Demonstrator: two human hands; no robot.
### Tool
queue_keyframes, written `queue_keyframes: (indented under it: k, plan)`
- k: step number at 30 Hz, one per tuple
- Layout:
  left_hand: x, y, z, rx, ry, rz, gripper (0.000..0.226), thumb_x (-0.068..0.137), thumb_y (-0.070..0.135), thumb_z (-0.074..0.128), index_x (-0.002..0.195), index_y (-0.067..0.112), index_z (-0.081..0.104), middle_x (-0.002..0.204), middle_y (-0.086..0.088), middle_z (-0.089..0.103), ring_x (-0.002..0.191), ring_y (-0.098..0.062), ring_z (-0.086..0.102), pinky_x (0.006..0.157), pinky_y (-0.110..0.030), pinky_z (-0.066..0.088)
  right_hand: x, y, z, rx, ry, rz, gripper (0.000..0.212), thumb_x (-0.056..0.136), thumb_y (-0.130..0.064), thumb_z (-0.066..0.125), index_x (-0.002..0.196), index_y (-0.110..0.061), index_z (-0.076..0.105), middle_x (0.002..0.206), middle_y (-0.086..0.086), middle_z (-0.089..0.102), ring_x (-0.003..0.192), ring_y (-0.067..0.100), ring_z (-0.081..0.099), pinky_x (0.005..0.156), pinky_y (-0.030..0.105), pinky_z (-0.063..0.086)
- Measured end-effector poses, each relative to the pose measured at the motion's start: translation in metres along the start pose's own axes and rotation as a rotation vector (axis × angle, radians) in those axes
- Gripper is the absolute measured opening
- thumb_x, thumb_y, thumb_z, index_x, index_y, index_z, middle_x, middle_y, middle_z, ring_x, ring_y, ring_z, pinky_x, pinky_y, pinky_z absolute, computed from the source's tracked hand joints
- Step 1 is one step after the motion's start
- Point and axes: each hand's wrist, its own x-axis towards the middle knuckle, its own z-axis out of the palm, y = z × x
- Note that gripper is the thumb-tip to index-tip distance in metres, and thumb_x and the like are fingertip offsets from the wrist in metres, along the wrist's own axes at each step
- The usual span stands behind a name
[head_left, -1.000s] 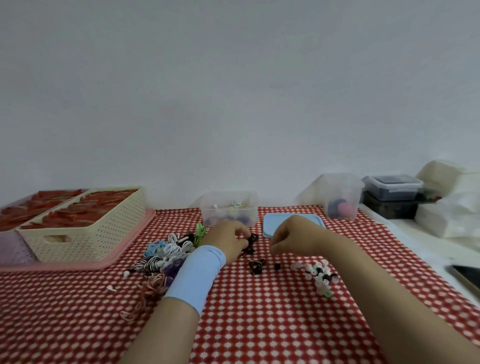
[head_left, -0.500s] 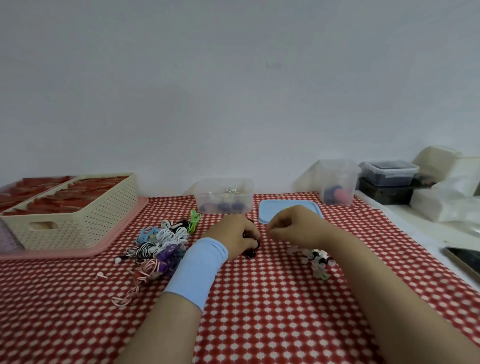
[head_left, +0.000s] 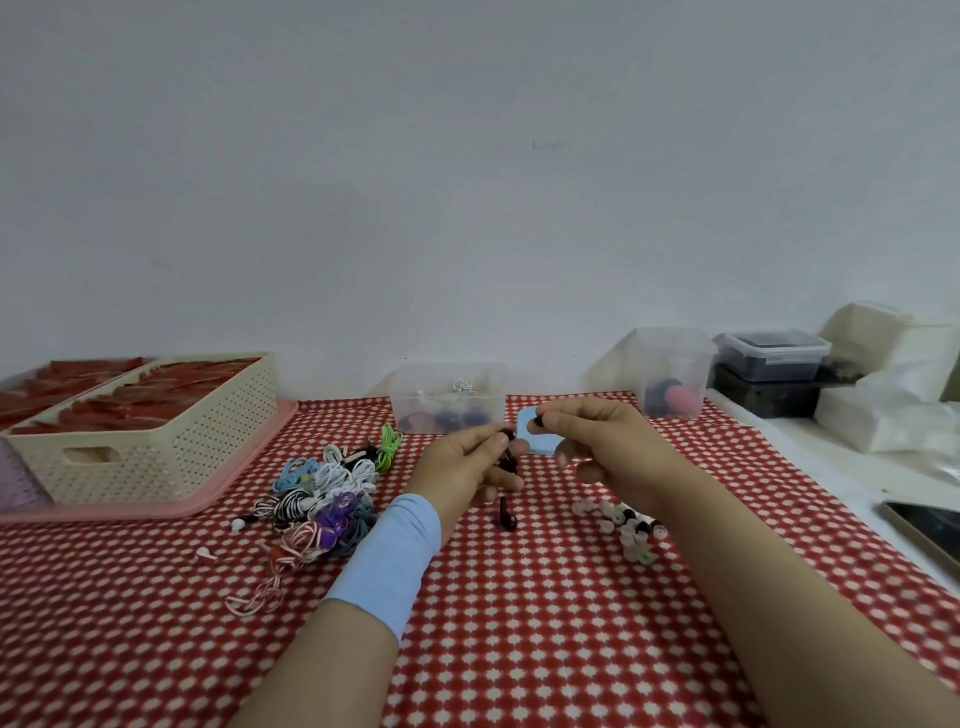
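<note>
Both hands are raised a little above the red-and-white checked tablecloth. My left hand, with a light blue wristband, pinches a black earphone whose cord and second bud dangle down to the cloth. My right hand pinches a small black ear tip between thumb and forefinger, close to the earphone. A heap of small white and black ear tips lies under my right wrist.
A pile of coiled earphones in many colours lies to the left. A cream basket sits on a pink tray. Behind stand clear boxes, a blue lid, stacked containers and a phone.
Both hands have lifted off the cloth and come together. My left hand now holds the black earphone up, my right hand holds a black ear tip beside it. The camera tilted up.
</note>
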Motion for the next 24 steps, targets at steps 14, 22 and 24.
queue_keyframes:
  k: [14,22,24]
  plan:
    - [0.000,-0.005,0.001,-0.069,-0.061,-0.037,0.020,0.097,0.014,0.058,0.111,0.011,0.072,0.082,-0.002,0.072,0.057,-0.011,0.059,0.047,-0.017,0.042,-0.004,0.003,0.005,-0.282,-0.049,-0.121,0.011,0.092,-0.014,0.072,0.096,-0.018,0.081,0.085,0.007,0.077,0.060,0.015,0.061,0.043,0.023,0.042]
    - [0.001,-0.011,-0.006,0.173,-0.044,0.055,0.021,0.095,0.016,0.063,0.112,0.012,0.073,0.083,-0.001,0.074,0.064,-0.012,0.060,0.055,-0.019,0.046,-0.006,0.002,0.006,-0.306,-0.086,-0.060,0.010,0.089,-0.012,0.074,0.093,-0.017,0.081,0.074,0.000,0.076,0.058,0.011,0.063,0.043,0.023,0.042]
    - [0.002,-0.011,-0.006,0.171,-0.053,0.051,0.021,0.095,0.015,0.062,0.112,0.012,0.074,0.081,0.001,0.073,0.063,-0.010,0.059,0.055,-0.020,0.047,-0.007,0.001,0.006,-0.295,-0.100,-0.029,0.009,0.089,-0.012,0.074,0.093,-0.017,0.081,0.081,0.003,0.077,0.061,0.013,0.065,0.044,0.024,0.043]
